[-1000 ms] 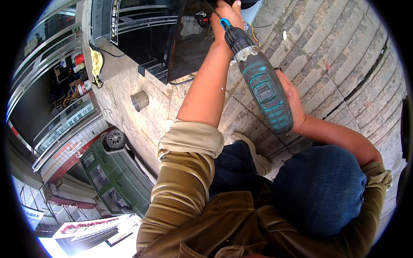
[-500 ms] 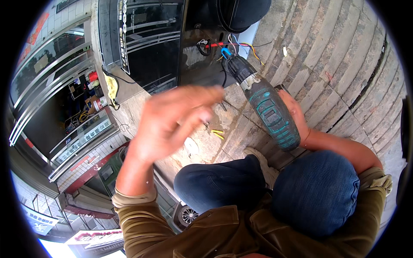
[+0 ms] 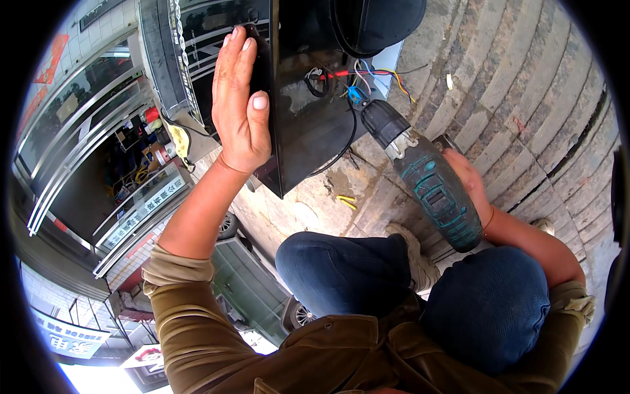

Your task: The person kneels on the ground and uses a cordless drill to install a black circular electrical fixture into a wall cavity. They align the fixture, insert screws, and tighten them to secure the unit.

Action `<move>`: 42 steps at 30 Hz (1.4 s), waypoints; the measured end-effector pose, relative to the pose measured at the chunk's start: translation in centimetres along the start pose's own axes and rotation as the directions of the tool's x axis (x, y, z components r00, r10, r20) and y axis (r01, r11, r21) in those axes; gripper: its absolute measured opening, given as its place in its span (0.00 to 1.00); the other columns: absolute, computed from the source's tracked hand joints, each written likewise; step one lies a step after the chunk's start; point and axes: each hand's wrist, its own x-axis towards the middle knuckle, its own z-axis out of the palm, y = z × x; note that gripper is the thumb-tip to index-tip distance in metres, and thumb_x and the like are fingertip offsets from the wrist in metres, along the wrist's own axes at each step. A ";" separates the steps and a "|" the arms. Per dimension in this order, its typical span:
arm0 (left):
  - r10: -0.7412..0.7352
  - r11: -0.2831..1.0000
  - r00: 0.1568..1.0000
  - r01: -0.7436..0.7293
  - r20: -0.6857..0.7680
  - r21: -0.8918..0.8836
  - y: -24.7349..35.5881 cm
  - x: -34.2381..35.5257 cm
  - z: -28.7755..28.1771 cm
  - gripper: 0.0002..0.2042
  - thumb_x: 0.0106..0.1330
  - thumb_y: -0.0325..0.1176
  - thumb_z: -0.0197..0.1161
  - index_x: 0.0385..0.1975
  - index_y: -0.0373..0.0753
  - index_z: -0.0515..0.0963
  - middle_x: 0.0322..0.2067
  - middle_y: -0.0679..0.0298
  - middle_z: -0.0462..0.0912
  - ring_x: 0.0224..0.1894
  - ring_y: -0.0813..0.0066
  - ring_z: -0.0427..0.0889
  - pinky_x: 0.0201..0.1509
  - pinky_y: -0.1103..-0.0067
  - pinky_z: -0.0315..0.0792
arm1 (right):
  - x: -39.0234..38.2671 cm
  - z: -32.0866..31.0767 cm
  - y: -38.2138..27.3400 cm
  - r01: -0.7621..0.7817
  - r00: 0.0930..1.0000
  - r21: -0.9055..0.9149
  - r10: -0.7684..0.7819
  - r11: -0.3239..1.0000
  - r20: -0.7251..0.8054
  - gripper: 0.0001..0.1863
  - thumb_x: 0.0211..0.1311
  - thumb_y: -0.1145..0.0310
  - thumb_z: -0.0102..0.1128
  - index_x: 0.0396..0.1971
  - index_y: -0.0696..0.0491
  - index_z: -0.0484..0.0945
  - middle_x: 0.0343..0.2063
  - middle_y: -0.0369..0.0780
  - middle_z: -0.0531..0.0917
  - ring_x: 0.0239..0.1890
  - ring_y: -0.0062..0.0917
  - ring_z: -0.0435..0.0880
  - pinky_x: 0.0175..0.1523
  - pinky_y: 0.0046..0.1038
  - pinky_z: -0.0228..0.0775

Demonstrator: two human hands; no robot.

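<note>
My left hand [image 3: 240,118] lies flat, fingers stretched, against the glossy black side of a box-like cabinet [image 3: 305,144]. In my right hand [image 3: 467,180] is a black and teal cordless drill [image 3: 433,190], its handle mostly hidden under the body. A blue piece [image 3: 356,95] sits at the front of the drill's chuck, pointing into the cabinet's open side; whether its tip touches the cabinet I cannot tell. Loose coloured wires [image 3: 387,72] and a red cable [image 3: 338,73] come out just beyond it.
A round black part [image 3: 377,26] stands at the cabinet's far end. Small yellow pieces [image 3: 347,201] lie on the stone paving [image 3: 518,98] between cabinet and my feet. At the left a yellow and black item [image 3: 179,139] hangs near a doorway. My bent knees [image 3: 489,302] are close below the drill.
My left hand has moved from the middle, up and left, onto the cabinet's side. The cabinet's near edge now stands tilted toward me. The drill appears slightly lower and further right.
</note>
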 end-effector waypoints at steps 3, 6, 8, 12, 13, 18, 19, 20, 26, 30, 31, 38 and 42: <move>0.000 1.000 1.000 0.000 0.003 -0.020 0.0 0.1 0.2 0.25 0.69 0.41 0.39 0.58 0.29 0.65 0.61 0.46 0.63 0.65 0.49 0.60 0.68 0.66 0.51 | -0.1 -0.2 0.1 -0.013 1.000 0.018 0.013 1.000 0.004 0.12 0.55 0.70 0.53 0.39 0.58 0.77 0.28 0.39 0.71 0.32 0.28 0.73 0.38 0.25 0.65; -0.001 1.000 1.000 0.001 0.008 -0.023 0.1 -0.1 -0.4 0.25 0.69 0.42 0.39 0.59 0.29 0.64 0.62 0.46 0.62 0.65 0.49 0.59 0.68 0.65 0.50 | 0.0 -0.1 0.3 0.073 0.997 -0.058 -0.072 0.996 0.011 0.13 0.56 0.69 0.53 0.39 0.58 0.76 0.28 0.39 0.70 0.33 0.28 0.73 0.39 0.25 0.65; 0.013 0.999 1.000 -0.013 0.025 -0.037 0.0 0.1 0.0 0.26 0.70 0.42 0.39 0.60 0.29 0.62 0.62 0.46 0.60 0.66 0.50 0.58 0.68 0.66 0.50 | -0.3 -0.1 0.5 0.079 0.997 -0.066 -0.080 0.995 0.002 0.13 0.56 0.68 0.52 0.39 0.58 0.76 0.28 0.39 0.70 0.33 0.29 0.72 0.39 0.25 0.65; 0.024 0.999 0.999 -0.022 0.045 -0.036 0.1 0.0 0.1 0.26 0.71 0.43 0.38 0.61 0.29 0.60 0.64 0.46 0.58 0.67 0.52 0.56 0.68 0.68 0.49 | -0.3 0.7 -0.3 0.052 0.998 -0.192 -0.058 0.980 -0.026 0.12 0.59 0.67 0.49 0.39 0.58 0.75 0.28 0.40 0.70 0.32 0.30 0.72 0.39 0.25 0.64; 0.021 0.999 0.999 -0.019 0.032 -0.042 0.2 0.0 0.0 0.25 0.70 0.42 0.39 0.60 0.29 0.62 0.63 0.46 0.59 0.66 0.50 0.57 0.68 0.66 0.49 | -0.2 0.8 -0.3 0.073 0.996 -0.212 -0.081 0.975 -0.030 0.13 0.59 0.67 0.48 0.39 0.58 0.75 0.28 0.40 0.69 0.32 0.30 0.71 0.39 0.25 0.64; 0.046 0.998 0.999 -0.045 0.021 -0.052 0.1 0.1 0.1 0.25 0.70 0.41 0.39 0.60 0.29 0.62 0.63 0.46 0.59 0.67 0.50 0.56 0.68 0.66 0.48 | -0.2 0.9 -0.2 0.048 0.998 -0.158 -0.054 0.986 -0.033 0.13 0.61 0.67 0.47 0.39 0.58 0.75 0.28 0.40 0.69 0.32 0.28 0.71 0.39 0.24 0.64; 0.051 0.998 0.998 -0.050 0.031 -0.044 0.0 0.0 0.1 0.25 0.71 0.42 0.38 0.61 0.29 0.60 0.64 0.46 0.58 0.67 0.51 0.56 0.68 0.67 0.48 | -0.3 0.9 -0.2 0.025 0.999 -0.110 -0.029 0.994 -0.035 0.13 0.62 0.66 0.47 0.38 0.59 0.75 0.28 0.40 0.69 0.32 0.27 0.72 0.39 0.24 0.64; 0.056 0.998 0.998 -0.054 0.041 -0.035 0.0 0.0 0.1 0.26 0.72 0.43 0.36 0.62 0.29 0.59 0.64 0.46 0.57 0.67 0.53 0.55 0.68 0.69 0.48 | -0.3 1.0 -0.2 0.002 0.999 -0.062 -0.005 0.998 -0.036 0.13 0.62 0.66 0.47 0.38 0.59 0.75 0.28 0.39 0.69 0.33 0.26 0.72 0.39 0.24 0.64; 0.060 0.998 0.998 -0.059 0.033 -0.037 0.0 -0.2 0.1 0.25 0.72 0.42 0.36 0.61 0.29 0.60 0.64 0.46 0.57 0.67 0.53 0.55 0.68 0.68 0.48 | 0.1 1.4 -0.1 0.047 0.997 -0.099 -0.053 0.994 -0.061 0.11 0.63 0.67 0.47 0.36 0.59 0.75 0.28 0.38 0.70 0.33 0.23 0.73 0.39 0.23 0.65; 0.052 0.998 0.998 -0.051 0.031 -0.030 0.0 -0.5 0.1 0.25 0.72 0.42 0.37 0.61 0.29 0.60 0.64 0.47 0.58 0.67 0.53 0.56 0.68 0.68 0.48 | 0.3 1.5 0.0 0.095 0.992 -0.217 -0.111 0.972 -0.062 0.08 0.60 0.71 0.51 0.35 0.59 0.76 0.28 0.38 0.73 0.33 0.23 0.75 0.38 0.23 0.68; 0.043 0.999 0.998 -0.042 0.036 -0.026 0.1 -0.7 0.0 0.25 0.72 0.42 0.37 0.61 0.29 0.60 0.64 0.47 0.58 0.67 0.53 0.56 0.68 0.68 0.48 | 0.3 1.7 0.0 -0.035 0.997 -0.021 0.034 0.999 -0.073 0.08 0.58 0.72 0.52 0.35 0.59 0.75 0.29 0.39 0.74 0.33 0.24 0.76 0.38 0.24 0.68; 0.042 0.997 0.998 -0.039 0.045 -0.072 0.8 0.3 -0.5 0.24 0.72 0.40 0.39 0.61 0.31 0.62 0.64 0.48 0.58 0.68 0.52 0.55 0.69 0.67 0.46 | 0.0 -1.8 -5.4 0.080 0.996 -0.359 -0.091 0.930 -0.015 0.16 0.44 0.68 0.61 0.36 0.58 0.76 0.28 0.45 0.78 0.35 0.38 0.78 0.41 0.32 0.71; 0.015 0.998 0.999 -0.013 0.028 -0.055 0.5 -0.5 -1.1 0.23 0.72 0.40 0.39 0.61 0.32 0.62 0.64 0.50 0.58 0.68 0.53 0.55 0.69 0.67 0.46 | 2.6 -3.0 -12.5 0.090 0.995 -0.531 -0.057 0.843 0.079 0.18 0.41 0.66 0.62 0.34 0.58 0.77 0.29 0.49 0.80 0.34 0.44 0.78 0.40 0.35 0.72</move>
